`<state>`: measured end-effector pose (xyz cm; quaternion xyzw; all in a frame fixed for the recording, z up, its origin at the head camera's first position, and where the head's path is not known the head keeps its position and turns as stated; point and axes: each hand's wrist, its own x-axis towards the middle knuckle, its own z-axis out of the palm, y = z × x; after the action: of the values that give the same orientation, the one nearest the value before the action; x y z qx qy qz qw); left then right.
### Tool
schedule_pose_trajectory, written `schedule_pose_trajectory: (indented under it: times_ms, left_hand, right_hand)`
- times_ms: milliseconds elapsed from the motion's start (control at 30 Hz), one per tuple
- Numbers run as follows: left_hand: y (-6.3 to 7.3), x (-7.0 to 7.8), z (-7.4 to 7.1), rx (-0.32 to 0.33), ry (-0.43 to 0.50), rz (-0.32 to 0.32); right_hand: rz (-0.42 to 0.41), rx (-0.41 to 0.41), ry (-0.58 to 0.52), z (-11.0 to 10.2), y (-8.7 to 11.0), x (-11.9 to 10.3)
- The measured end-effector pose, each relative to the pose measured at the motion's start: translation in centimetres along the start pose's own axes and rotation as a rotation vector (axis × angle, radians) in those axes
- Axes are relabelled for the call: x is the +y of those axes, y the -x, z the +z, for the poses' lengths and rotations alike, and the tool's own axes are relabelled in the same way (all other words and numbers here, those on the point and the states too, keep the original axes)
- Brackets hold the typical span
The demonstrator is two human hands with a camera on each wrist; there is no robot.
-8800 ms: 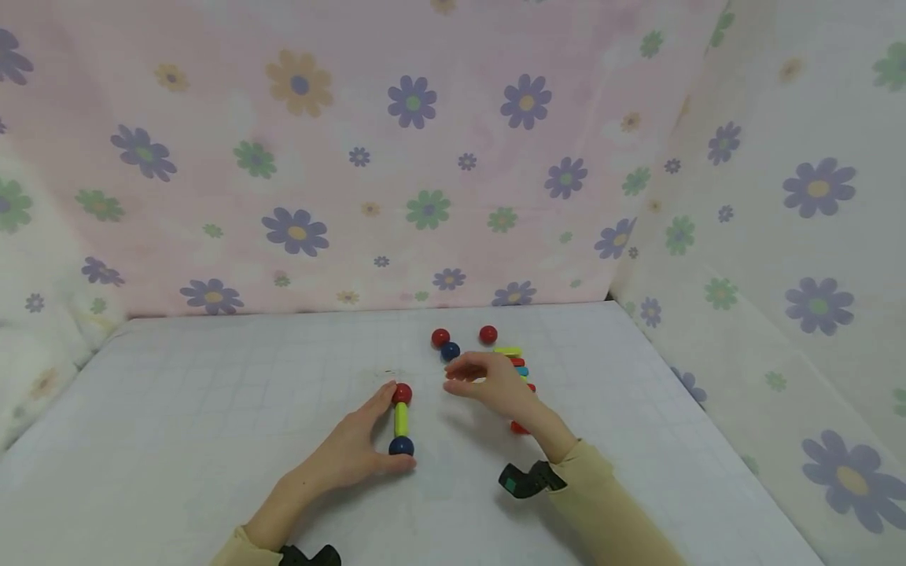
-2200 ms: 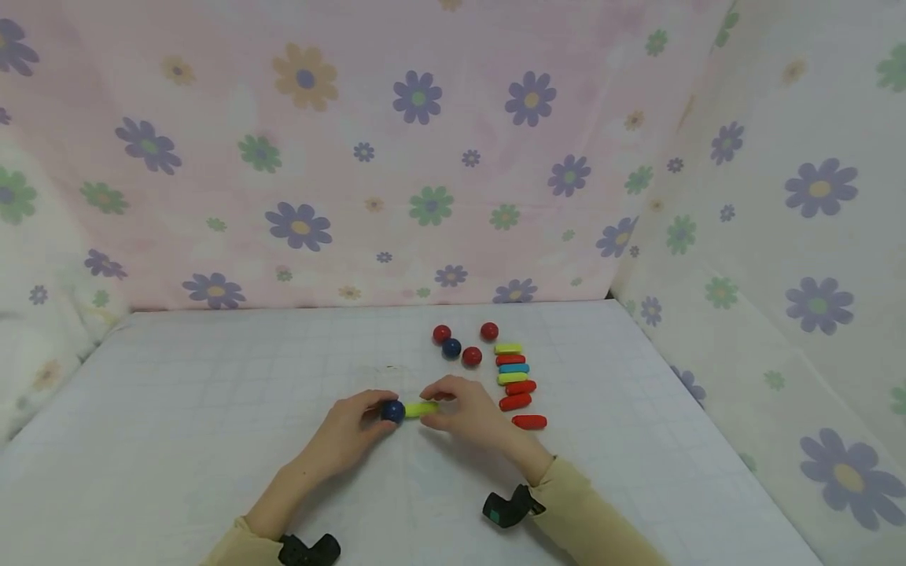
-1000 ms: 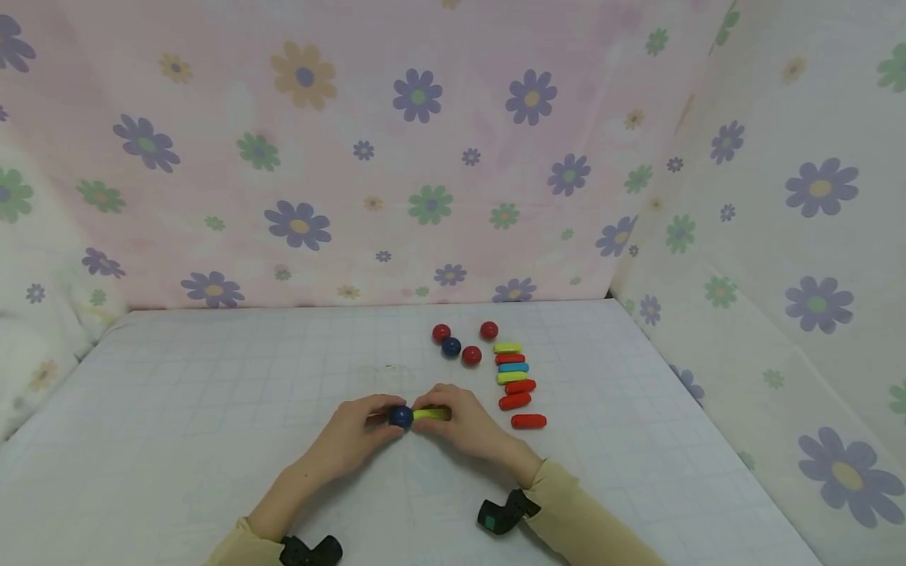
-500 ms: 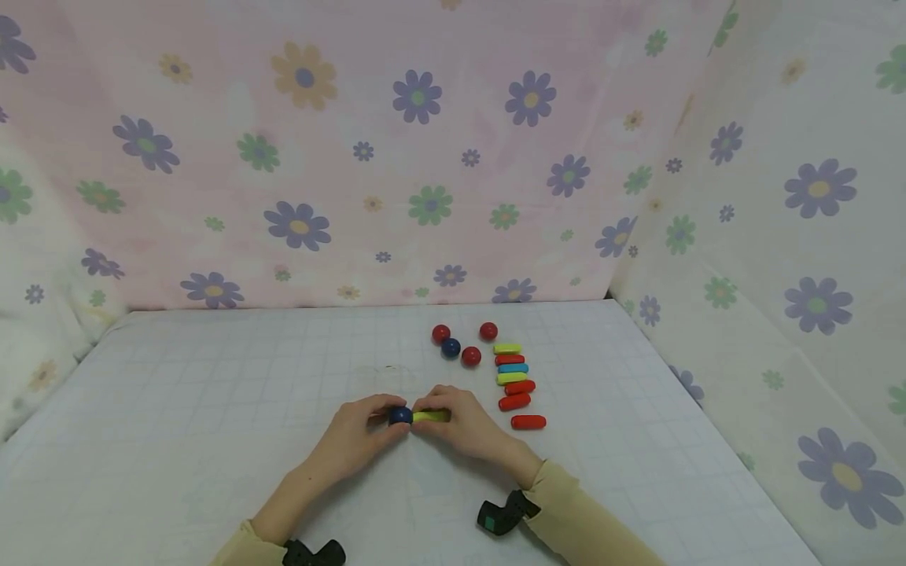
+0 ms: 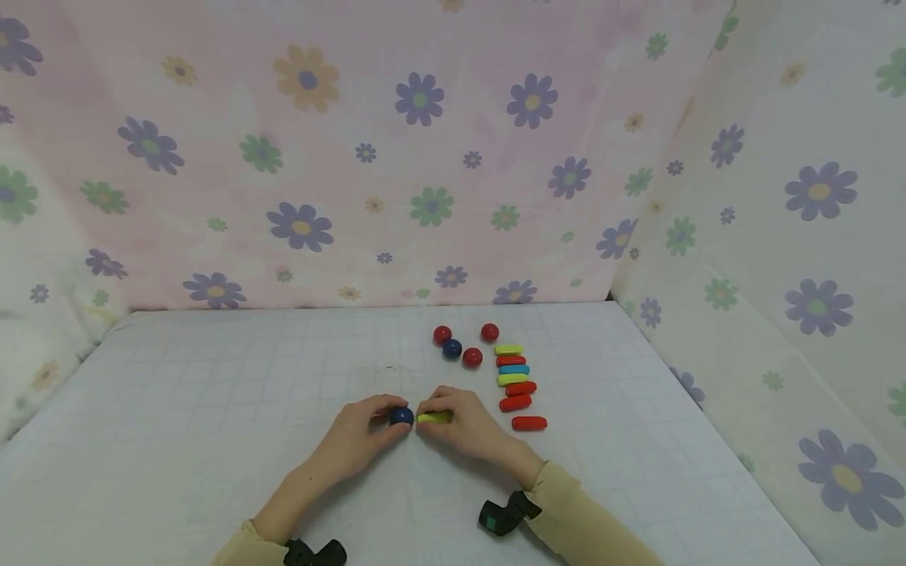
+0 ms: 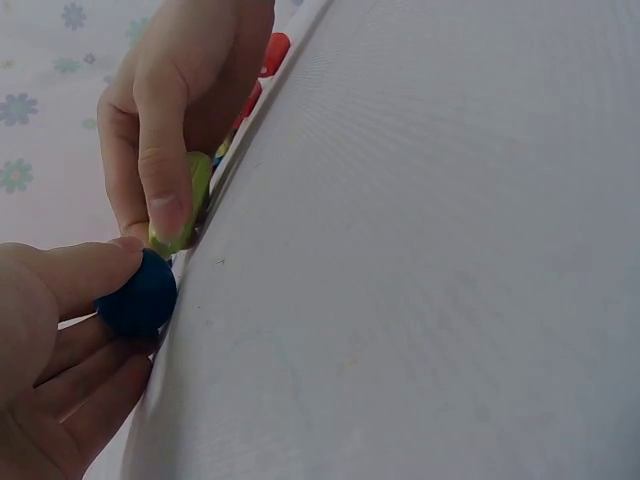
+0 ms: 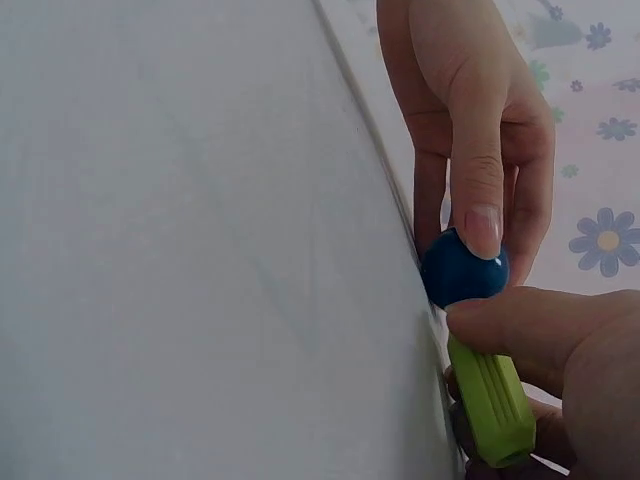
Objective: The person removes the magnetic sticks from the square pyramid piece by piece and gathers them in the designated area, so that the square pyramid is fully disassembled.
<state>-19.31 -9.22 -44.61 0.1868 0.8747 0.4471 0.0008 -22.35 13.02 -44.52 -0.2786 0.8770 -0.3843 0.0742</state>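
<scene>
In the head view my left hand (image 5: pixel 354 436) holds a dark blue ball (image 5: pixel 402 417) low over the table, between thumb and fingers. Facing it, my right hand (image 5: pixel 463 426) pinches a yellow-green rod (image 5: pixel 434 418), whose near end points at the ball across a narrow gap. Seen from the right wrist, the rod (image 7: pixel 492 405) has grooves along its side, and the thumb lies over its end close to the ball (image 7: pixel 465 270). The left wrist view shows the ball (image 6: pixel 140 295) under the left thumb, with the rod (image 6: pixel 190 205) just beyond.
Behind the hands lie several red balls (image 5: pixel 473 358) and another dark blue ball (image 5: pixel 451 349). To their right is a column of short rods: red (image 5: pixel 529 424), blue (image 5: pixel 513 369) and yellow-green (image 5: pixel 508 350). Flowered cloth (image 5: pixel 432 204) hangs behind the white-covered table (image 5: pixel 212 409).
Earlier, a red ball, the rod and the blue ball lay joined; that red ball is off the rod. Since half a second ago the right hand has drawn slightly right, leaving a gap between rod and ball.
</scene>
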Motion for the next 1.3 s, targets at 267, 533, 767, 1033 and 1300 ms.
schedule_pose_trajectory:
  times_ms: [267,533,767,1033,1300]
  left_hand:
    - [-0.3,0.2,0.1,0.046,-0.058,-0.015]
    - [-0.6,-0.1,-0.1,0.114,-0.058,-0.063]
    - [-0.6,-0.5,0.1,0.106,-0.018,-0.064]
    - [-0.5,-0.7,0.2,0.095,-0.014,-0.077]
    - [-0.3,-0.9,0.2,0.079,0.01,-0.092]
  right_hand:
    - [0.116,0.052,0.07,-1.3,1.6,0.4]
    - [0.1,0.14,0.139,-2.0,3.0,0.8]
    - [0.08,0.162,0.155,-2.1,3.3,1.1]
    - [0.067,0.169,0.17,-1.9,3.5,1.3]
    - [0.082,0.158,0.164,-1.6,3.8,1.6]
